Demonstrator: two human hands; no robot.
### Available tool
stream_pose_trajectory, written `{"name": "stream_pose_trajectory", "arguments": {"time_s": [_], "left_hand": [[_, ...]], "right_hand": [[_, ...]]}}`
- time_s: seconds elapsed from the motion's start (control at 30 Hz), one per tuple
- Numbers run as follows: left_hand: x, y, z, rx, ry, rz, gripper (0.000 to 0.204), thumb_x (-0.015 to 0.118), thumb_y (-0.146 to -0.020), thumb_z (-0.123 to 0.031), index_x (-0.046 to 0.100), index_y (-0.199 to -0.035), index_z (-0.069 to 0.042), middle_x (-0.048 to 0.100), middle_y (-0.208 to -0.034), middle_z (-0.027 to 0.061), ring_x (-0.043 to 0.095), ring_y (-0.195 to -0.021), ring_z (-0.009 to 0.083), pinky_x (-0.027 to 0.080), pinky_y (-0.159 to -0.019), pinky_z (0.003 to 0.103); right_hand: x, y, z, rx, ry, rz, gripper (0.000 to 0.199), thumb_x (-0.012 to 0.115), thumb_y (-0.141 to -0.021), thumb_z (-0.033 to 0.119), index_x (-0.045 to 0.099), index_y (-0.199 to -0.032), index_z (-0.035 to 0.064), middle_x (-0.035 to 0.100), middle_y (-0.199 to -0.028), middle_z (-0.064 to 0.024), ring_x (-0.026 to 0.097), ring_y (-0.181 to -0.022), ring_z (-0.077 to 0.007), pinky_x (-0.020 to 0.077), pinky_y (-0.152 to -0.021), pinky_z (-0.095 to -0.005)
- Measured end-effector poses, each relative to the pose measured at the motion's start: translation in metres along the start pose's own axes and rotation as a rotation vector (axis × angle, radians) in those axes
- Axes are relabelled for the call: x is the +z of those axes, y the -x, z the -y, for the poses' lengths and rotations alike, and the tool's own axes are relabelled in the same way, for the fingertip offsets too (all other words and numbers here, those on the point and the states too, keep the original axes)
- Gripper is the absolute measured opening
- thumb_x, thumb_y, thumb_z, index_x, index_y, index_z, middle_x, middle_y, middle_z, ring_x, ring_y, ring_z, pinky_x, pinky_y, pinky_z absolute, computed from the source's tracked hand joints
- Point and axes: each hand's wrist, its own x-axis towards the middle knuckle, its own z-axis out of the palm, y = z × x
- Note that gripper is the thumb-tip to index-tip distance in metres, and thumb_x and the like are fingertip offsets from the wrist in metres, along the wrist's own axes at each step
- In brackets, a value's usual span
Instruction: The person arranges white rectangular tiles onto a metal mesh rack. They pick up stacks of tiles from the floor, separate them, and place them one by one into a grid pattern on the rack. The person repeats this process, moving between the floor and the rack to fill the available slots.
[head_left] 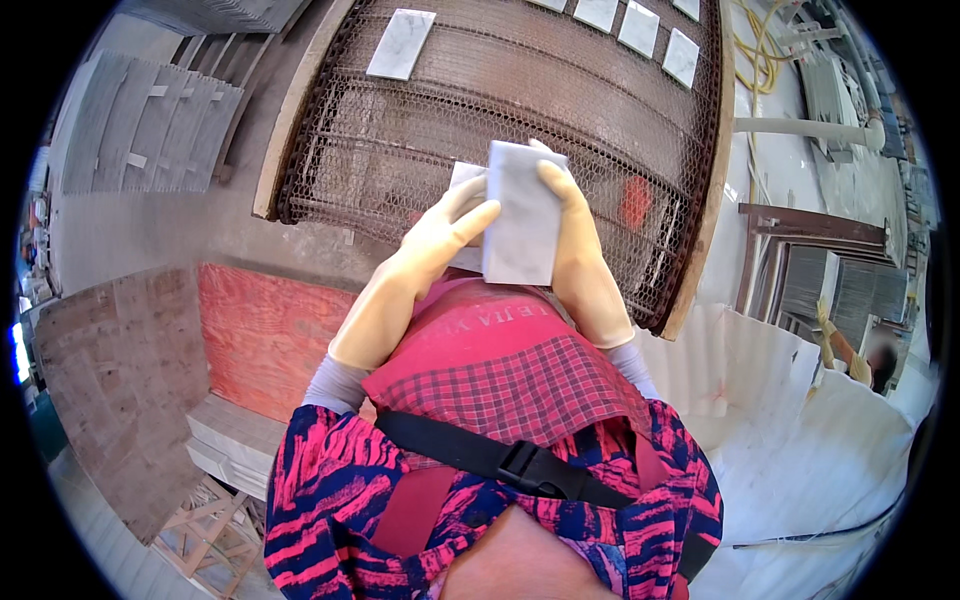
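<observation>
At the far left a stack of grey slabs (150, 125) leans by the floor, with an orange board (262, 335) lower down. The gloved left hand (445, 232) grips the left edge of a pale rectangular tile (522, 215), thumb laid across its face; a second tile (464, 180) peeks out behind it. The gloved right hand (580, 250) clasps the tile's right edge. Both are held above a wire mesh conveyor (420, 120), where more white tiles (640, 28) lie farther off. A white corrugated sheet (740, 360) sits at right.
</observation>
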Motion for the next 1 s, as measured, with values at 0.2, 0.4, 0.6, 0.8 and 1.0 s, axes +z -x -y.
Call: {"name": "stream_pose_trajectory", "arguments": {"time_s": [0.2, 0.4, 0.6, 0.8, 1.0], "left_hand": [[-0.014, 0.0, 0.001, 0.09, 0.53, 0.066, 0.074, 0.075, -0.098, -0.037, 0.047, -0.157, -0.003, 0.064, -0.144, 0.0166, 0.065, -0.13, 0.0292, 0.052, -0.112, 0.045], [-0.035, 0.012, 0.019, -0.024, 0.874, 0.14, 0.083, 0.065, -0.101, -0.052, 0.042, -0.161, -0.001, 0.058, -0.152, 0.0215, 0.058, -0.138, 0.0366, 0.043, -0.121, 0.053], [-0.047, 0.008, 0.032, -0.049, 1.005, 0.145, 0.079, 0.056, -0.106, -0.053, 0.039, -0.163, -0.001, 0.051, -0.16, 0.0213, 0.051, -0.146, 0.0371, 0.037, -0.125, 0.053], [-0.067, 0.0, 0.028, -0.117, 1.043, -0.016, 0.075, 0.054, -0.108, -0.052, 0.04, -0.163, -0.002, 0.051, -0.161, 0.0181, 0.051, -0.146, 0.0358, 0.035, -0.126, 0.052], [-0.106, 0.006, 0.05, 0.162, 1.204, -0.228, 0.079, 0.06, -0.104, -0.052, 0.043, -0.158, 0.002, 0.054, -0.154, 0.0239, 0.051, -0.143, 0.0433, 0.036, -0.124, 0.06]], "right_hand": [[0.035, -0.021, 0.02, -0.141, 0.537, 0.157, 0.09, 0.083, -0.09, 0.04, 0.041, -0.163, 0.0069, 0.055, -0.154, -0.0188, 0.051, -0.143, -0.029, 0.0392, -0.12, -0.0413], [0.04, -0.027, 0.015, -0.094, 0.987, 0.133, 0.092, 0.089, -0.078, 0.052, 0.058, -0.149, 0.0026, 0.072, -0.134, -0.0194, 0.069, -0.125, -0.0288, 0.0509, -0.109, -0.0391], [0.04, -0.047, 0.0, 0.135, 0.782, 0.105, 0.075, 0.089, -0.082, 0.044, 0.066, -0.138, -0.0002, 0.075, -0.125, -0.0175, 0.072, -0.114, -0.0241, 0.0539, -0.101, -0.0372], [0.033, -0.072, -0.022, 0.034, 0.548, 0.0, 0.063, 0.087, -0.088, 0.029, 0.064, -0.135, -0.0047, 0.074, -0.121, -0.0142, 0.071, -0.109, -0.0218, 0.0554, -0.097, -0.0369], [0.066, -0.115, 0.01, -0.128, 0.362, -0.182, 0.062, 0.083, -0.091, 0.029, 0.058, -0.134, -0.0081, 0.072, -0.118, -0.0164, 0.072, -0.103, -0.0231, 0.0585, -0.094, -0.0377]]}}
